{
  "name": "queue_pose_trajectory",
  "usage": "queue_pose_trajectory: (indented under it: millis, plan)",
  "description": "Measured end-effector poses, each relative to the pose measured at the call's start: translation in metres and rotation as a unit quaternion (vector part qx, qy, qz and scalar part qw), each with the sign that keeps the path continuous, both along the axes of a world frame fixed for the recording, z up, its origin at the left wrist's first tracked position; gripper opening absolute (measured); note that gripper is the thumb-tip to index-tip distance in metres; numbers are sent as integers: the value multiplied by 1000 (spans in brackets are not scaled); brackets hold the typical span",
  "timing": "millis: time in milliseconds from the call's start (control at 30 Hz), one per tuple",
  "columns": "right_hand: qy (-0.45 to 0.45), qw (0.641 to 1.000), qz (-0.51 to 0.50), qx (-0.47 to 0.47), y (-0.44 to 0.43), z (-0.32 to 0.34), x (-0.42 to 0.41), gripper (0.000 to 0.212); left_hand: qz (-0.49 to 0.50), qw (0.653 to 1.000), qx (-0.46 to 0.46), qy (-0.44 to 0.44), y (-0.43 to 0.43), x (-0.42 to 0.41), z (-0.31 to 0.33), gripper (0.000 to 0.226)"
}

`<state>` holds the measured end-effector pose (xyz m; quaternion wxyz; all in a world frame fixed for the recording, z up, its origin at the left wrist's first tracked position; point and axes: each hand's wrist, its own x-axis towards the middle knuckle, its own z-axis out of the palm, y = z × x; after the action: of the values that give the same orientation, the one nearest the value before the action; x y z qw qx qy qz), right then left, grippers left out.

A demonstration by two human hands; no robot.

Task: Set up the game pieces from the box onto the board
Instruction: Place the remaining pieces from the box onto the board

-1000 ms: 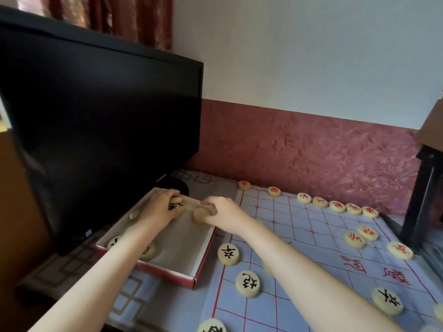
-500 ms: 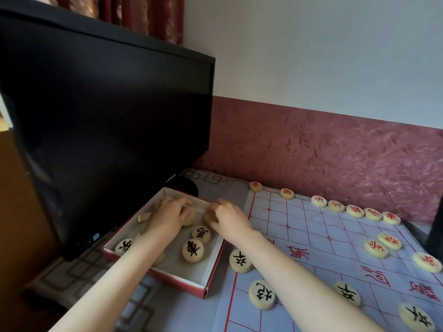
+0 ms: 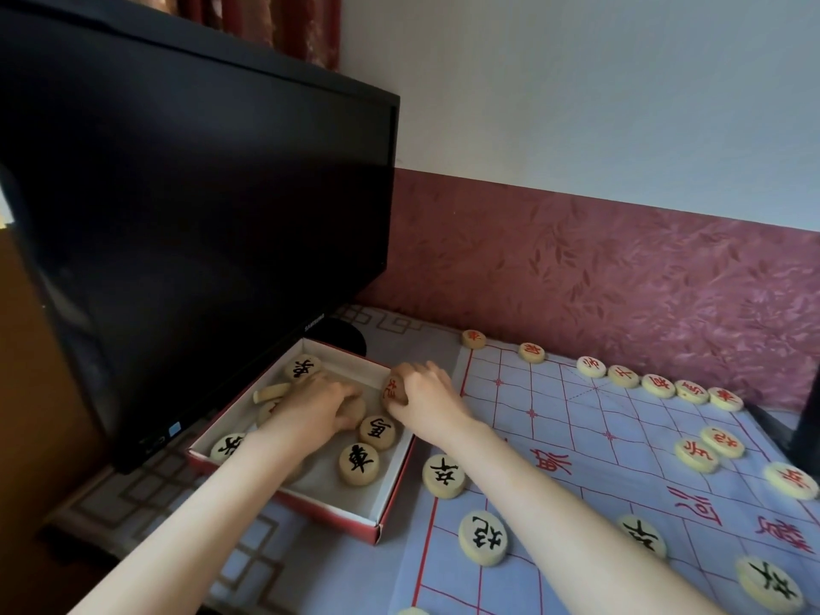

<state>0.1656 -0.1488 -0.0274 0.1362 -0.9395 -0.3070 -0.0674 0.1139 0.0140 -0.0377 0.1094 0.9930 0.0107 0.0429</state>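
A red-edged cardboard box [image 3: 390,494] lies under the monitor, with several round wooden pieces in it, most marked in black. My left hand [image 3: 319,403] is inside the box, its fingers curled over a plain-faced piece [image 3: 355,412]. At the box's right wall my right hand [image 3: 428,401] grips a red-marked piece [image 3: 392,389], held on edge. The pale blue board [image 3: 577,441] with red lines spreads to the right. Red pieces [image 3: 656,386] line its far edge, and black pieces [image 3: 443,476] stand near its left side.
A large black monitor [image 3: 177,224] hangs over the box's left half, its base behind the box. A dark red wall [image 3: 621,277] runs along the board's far edge. Something dark [image 3: 805,432] stands at the right edge.
My view has swung left and down towards the box. Both hands stay in the box; my right hand now shows a red-marked piece turned on edge, and pieces in the box are uncovered.
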Motion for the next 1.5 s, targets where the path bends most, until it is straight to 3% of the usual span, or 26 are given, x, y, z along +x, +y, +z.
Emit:
queue_pose_trajectory:
  millis: [200, 333, 567, 833, 933, 1033, 1267, 1500]
  plan:
    - [1, 999, -5, -39, 3, -5, 2, 45, -31, 999, 12, 13, 2, 0, 1, 51]
    - [19, 998, -3, -62, 0, -3, 2, 48, -37, 999, -19, -12, 0, -1, 5, 38]
    - [63, 992, -40, 103, -15, 2, 3, 53, 28, 993, -106, -40, -10, 5, 12, 30]
    - [69, 985, -33, 154, -31, 6, 6, 51, -10, 993, -111, -24, -6, 9, 2, 33]
    - [78, 980, -27, 179, -35, 6, 4, 49, -58, 992, -107, 44, -1, 8, 1, 52]
    - [93, 976, -24, 195, -39, 3, 3, 50, -59, 990, -114, 52, 1, 11, 2, 63]
    - [103, 967, -32, 231, -50, 0, 1, 61, -23, 994, -105, -5, -8, 10, 9, 50]
    - [92, 963, -46, 249, -65, 1, -2, 52, 10, 976, -187, -107, -18, -1, 23, 51]
